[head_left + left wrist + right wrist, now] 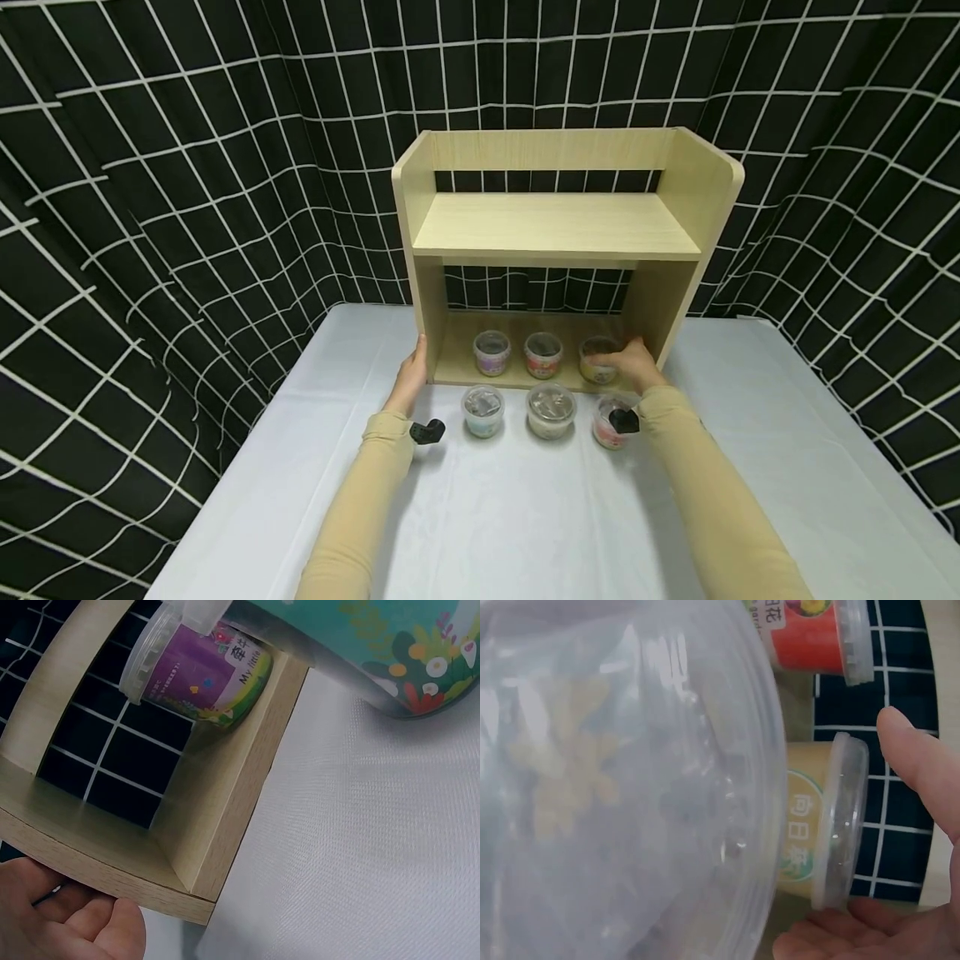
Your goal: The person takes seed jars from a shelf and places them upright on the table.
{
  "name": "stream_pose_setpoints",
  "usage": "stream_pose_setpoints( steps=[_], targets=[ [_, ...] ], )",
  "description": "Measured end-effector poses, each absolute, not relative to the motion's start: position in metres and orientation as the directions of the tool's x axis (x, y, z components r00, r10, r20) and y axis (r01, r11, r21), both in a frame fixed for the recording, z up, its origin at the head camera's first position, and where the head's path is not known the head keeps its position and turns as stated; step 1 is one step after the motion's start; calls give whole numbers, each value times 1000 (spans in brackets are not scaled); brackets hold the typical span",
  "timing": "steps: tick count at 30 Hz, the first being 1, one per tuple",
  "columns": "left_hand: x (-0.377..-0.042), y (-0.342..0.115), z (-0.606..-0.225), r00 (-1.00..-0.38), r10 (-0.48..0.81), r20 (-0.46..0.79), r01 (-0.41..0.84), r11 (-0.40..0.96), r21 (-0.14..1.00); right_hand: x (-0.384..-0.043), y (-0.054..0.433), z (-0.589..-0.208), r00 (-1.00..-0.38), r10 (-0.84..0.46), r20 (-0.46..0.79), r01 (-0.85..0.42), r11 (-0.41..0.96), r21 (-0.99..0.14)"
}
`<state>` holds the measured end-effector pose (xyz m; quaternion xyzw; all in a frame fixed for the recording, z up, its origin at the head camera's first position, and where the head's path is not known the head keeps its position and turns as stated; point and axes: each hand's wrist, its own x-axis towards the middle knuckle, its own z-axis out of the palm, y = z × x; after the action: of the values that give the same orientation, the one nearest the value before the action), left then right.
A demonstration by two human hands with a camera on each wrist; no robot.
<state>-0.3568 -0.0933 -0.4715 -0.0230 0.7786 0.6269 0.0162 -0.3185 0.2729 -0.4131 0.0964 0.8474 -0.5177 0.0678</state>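
Note:
My left hand (408, 375) touches the outer face of the left side panel of a light wooden shelf (557, 252); its fingers (86, 919) lie against the panel edge in the left wrist view. On the lower board, my right hand (633, 364) is at a yellow-labelled cup (597, 369). In the right wrist view this clear-lidded cup (802, 825) lies between the spread thumb and the fingers, the thumb apart from it. A red-labelled cup (543, 358) and a purple-labelled cup (492, 354) stand to its left.
In front of the shelf, a teal-labelled cup (483, 412), a pale cup (551, 412) and a pink-labelled cup (609, 425) stand on the white-covered table (510, 517). The right wrist camera partly hides the pink one. Black cloth (187, 167) with white grid lines surrounds the table.

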Motion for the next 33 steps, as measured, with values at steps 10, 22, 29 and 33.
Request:
stream_pose_setpoints(
  steps=[10,22,29,33],
  targets=[
    [-357,-91,-469,-998,-6,-66,-66,214,975,-323,269,-414,-964,138,-229,267,556,-787],
    [-357,-91,-470,-998,-14,-62,-64,211,975,-329,271,-419,-965,171,-201,263,593,-761],
    [-356,-92,-467,-998,-12,-62,-63,223,973,-325,270,-417,-966,186,-180,255,566,-784],
    [-356,-93,-468,-998,-15,-67,-69,229,971,-324,270,-417,-968,208,-144,239,562,-792]
  ],
)
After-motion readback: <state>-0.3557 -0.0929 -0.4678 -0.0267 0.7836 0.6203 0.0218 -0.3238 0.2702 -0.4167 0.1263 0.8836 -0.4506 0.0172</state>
